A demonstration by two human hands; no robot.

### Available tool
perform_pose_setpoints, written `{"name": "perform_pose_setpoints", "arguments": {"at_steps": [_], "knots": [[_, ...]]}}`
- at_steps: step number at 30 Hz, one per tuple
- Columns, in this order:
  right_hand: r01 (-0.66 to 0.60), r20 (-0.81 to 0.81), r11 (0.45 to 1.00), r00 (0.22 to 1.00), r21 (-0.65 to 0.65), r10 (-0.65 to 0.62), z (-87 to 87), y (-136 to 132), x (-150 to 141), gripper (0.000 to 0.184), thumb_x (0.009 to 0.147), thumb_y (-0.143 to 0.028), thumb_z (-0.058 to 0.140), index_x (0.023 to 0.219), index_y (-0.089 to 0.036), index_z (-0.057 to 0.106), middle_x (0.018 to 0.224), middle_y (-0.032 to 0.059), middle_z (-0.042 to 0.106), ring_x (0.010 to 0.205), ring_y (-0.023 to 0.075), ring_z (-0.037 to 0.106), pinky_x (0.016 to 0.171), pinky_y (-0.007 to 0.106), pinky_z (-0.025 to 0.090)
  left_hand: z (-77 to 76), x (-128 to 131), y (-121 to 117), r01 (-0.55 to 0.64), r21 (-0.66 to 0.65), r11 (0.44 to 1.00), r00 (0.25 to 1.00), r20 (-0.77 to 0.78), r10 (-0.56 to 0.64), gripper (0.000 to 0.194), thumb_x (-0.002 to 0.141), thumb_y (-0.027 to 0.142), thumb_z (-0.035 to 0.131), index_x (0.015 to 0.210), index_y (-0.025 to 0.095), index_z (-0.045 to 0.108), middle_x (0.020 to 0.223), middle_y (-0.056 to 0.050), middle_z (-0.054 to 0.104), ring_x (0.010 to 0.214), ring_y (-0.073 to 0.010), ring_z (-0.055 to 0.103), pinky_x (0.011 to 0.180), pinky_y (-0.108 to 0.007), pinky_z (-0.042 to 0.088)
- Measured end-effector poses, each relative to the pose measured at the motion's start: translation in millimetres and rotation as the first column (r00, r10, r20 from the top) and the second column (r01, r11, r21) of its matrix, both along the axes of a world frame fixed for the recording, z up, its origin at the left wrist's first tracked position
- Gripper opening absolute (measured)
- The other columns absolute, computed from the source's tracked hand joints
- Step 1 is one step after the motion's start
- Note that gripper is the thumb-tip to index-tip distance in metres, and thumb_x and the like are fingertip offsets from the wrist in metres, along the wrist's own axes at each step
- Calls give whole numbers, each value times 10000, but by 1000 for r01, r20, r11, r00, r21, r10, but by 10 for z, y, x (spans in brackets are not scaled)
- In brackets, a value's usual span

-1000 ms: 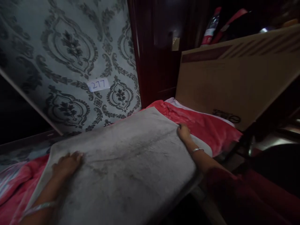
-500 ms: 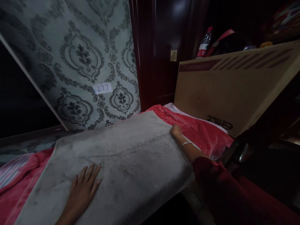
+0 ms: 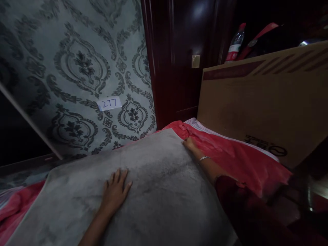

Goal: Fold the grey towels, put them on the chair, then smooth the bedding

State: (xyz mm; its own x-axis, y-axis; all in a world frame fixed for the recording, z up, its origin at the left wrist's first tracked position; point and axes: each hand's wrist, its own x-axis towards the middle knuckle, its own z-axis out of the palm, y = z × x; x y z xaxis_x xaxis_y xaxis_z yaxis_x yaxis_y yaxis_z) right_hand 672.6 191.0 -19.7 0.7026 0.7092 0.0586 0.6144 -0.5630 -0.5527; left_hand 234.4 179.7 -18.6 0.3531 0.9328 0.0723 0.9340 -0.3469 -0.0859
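Note:
A grey plush blanket lies spread over red and striped bedding. My left hand rests palm down on the blanket, left of its middle, with the fingers spread. At the far right edge of the blanket, my right hand is closed on the border, its fingertips partly hidden. A bracelet sits on that wrist. Just beyond my right hand, red bedding shows past the grey edge, and more red cloth appears at the left.
A large cardboard box stands at the right behind the bedding, with a red-labelled bottle behind its top edge. Patterned wallpaper bears a paper label reading 277. A dark red wooden panel rises beside it.
My left hand has slid right and farther up across the blanket, fingers still spread. My right hand stays at the far right edge. The view has shifted slightly.

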Motion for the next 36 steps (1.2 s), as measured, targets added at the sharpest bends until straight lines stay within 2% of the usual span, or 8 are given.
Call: {"name": "perform_pose_setpoints", "arguments": {"at_steps": [6,10,16,20,23,26,30,36], "knots": [[67,45,997,997,-25,-66,-155,164,118,291,897,-269,584,1132,-172,725,1158,144,700,1115,262,641,872,293,492,-211,-22,72,49,33,998,999,10,-50,588,972,444,353,1531,262,372,1608,-78,326,1500,-354,232,1179,-580,254],[62,52,998,997,-31,-61,-120,331,157,318,895,-287,577,1159,-177,716,1156,138,700,1095,268,648,892,321,493,-260,-57,99,59,48,997,998,32,-60,604,952,459,369,1522,258,393,1600,-75,339,1496,-361,242,1174,-594,260],[-10,24,1000,1000,15,10,-1,875,111,316,951,-351,544,1155,-193,726,1157,108,707,1066,238,656,862,269,489,-313,-70,128,57,48,997,997,43,-59,606,936,469,379,1503,261,426,1592,-67,350,1493,-357,252,1173,-593,265],[11,1,1000,1000,29,-11,3,1233,91,354,978,-346,501,1169,-143,720,1154,144,706,1055,247,664,807,270,498,-371,-118,160,62,28,998,997,41,-64,611,936,501,367,1504,280,417,1605,-39,318,1502,-345,226,1179,-599,254],[19,8,999,1000,31,-19,-28,1417,136,352,990,-344,472,1134,-156,733,1110,137,721,998,236,682,770,268,499,-452,-180,192,63,31,997,997,43,-65,611,934,523,360,1505,309,401,1615,-14,286,1512,-336,196,1183,-614,236],[39,53,999,998,29,-40,-84,1515,206,345,988,-331,472,1165,-170,721,1144,147,710,1051,252,668,813,288,495,-535,-263,222,95,55,994,993,69,-98,610,928,535,383,1506,342,381,1618,1,280,1511,-335,203,1168,-630,263],[37,111,999,993,4,-38,-150,1576,258,348,978,-323,499,1160,-123,718,1166,198,691,1111,289,646,864,325,486,-593,-356,248,146,72,987,983,99,-153,604,927,530,408,1508,366,369,1614,15,294,1503,-340,231,1142,-636,318],[-48,198,999,979,3,46,-113,1650,310,392,1000,-376,465,1219,-129,676,1190,199,680,1133,281,636,893,328,471,-642,-396,277,134,78,988,985,98,-141,617,899,555,430,1491,382,402,1601,35,320,1495,-343,256,1132,-628,345]]}}
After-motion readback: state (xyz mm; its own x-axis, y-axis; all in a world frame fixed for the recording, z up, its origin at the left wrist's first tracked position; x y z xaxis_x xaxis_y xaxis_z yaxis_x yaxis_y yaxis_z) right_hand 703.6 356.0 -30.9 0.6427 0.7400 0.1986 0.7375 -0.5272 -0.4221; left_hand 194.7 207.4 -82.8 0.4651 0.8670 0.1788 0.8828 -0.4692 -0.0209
